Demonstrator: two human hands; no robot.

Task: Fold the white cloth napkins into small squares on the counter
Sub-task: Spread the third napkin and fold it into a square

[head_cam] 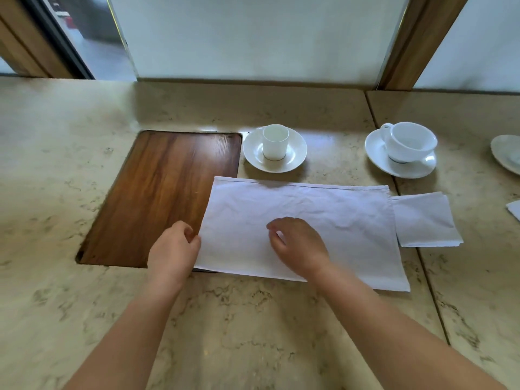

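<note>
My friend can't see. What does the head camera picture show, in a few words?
Two bare hands work on a large white cloth napkin lying on a beige marble counter: the left hand pinches its left edge, the right hand rests on top. A small folded white napkin lies beside it.

Bare counter point(253, 319) lies near me; beyond the napkin, two cups on saucers point(275, 150) point(401, 153) block my reach.

Your two forearms are bare from the bottom edge of the view up to the wrists, with no sleeve, cuff or glove showing. Your left hand point(173, 249) and right hand point(298, 244) are bare as well; you wear no ring, watch or band that shows.
</note>
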